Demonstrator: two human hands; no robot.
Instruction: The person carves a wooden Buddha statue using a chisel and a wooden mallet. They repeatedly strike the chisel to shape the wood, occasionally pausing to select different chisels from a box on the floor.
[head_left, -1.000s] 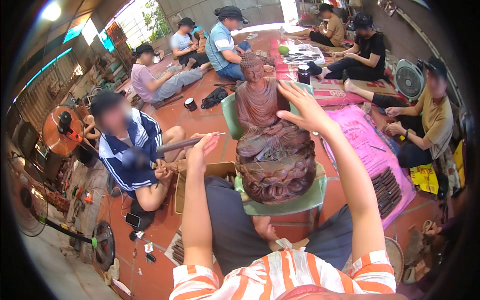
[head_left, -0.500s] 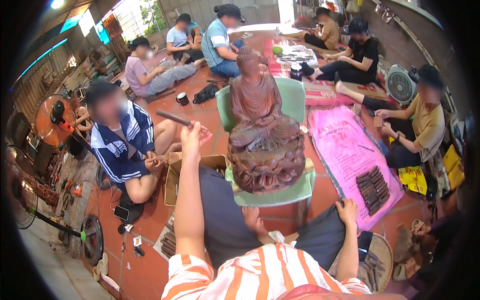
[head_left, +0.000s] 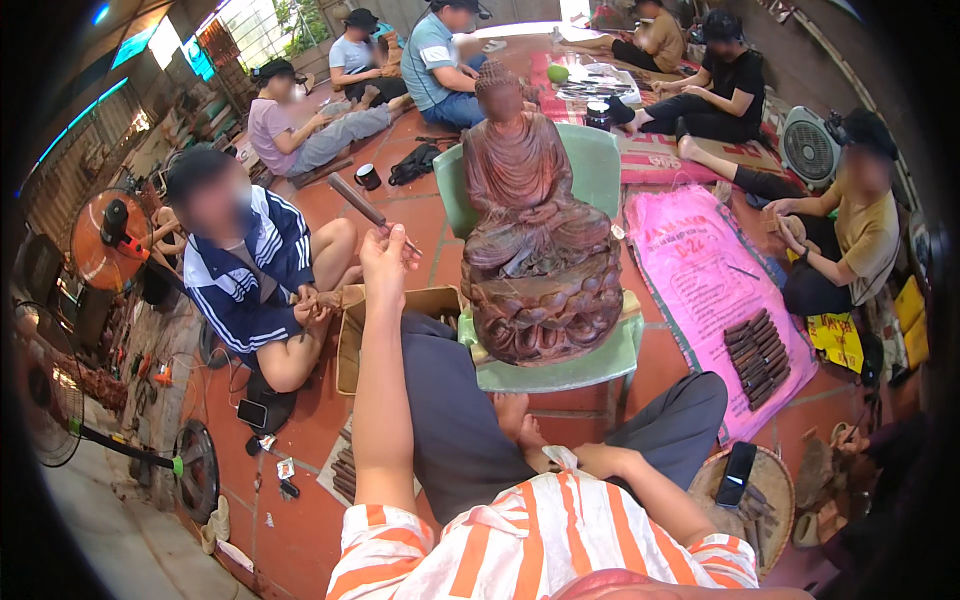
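Observation:
A dark, stick-like carving tool (head_left: 356, 199) is gripped in my raised left hand (head_left: 386, 262), its thicker end slanting up and away to the left. Beyond and to the right of that hand, a brown wooden seated Buddha statue (head_left: 520, 225) rests on a green plastic chair (head_left: 595, 165). My right hand (head_left: 598, 460) lies low in my lap, beside a small whitish bit of cloth or plastic (head_left: 560, 457) and near my bare foot (head_left: 528, 438). Its fingers are too hidden to make out.
To the right, a pink sack (head_left: 680, 235) holds a row of dark sticks (head_left: 757, 358). A round woven tray (head_left: 780, 480) carries a phone (head_left: 736, 474) and tools. A cardboard box (head_left: 350, 345) and a seated person (head_left: 255, 265) are on the left, with fans beyond.
My right hand has left my right knee and come inward to my lap. The tool in my left hand has tilted more steeply. The view has shifted slightly.

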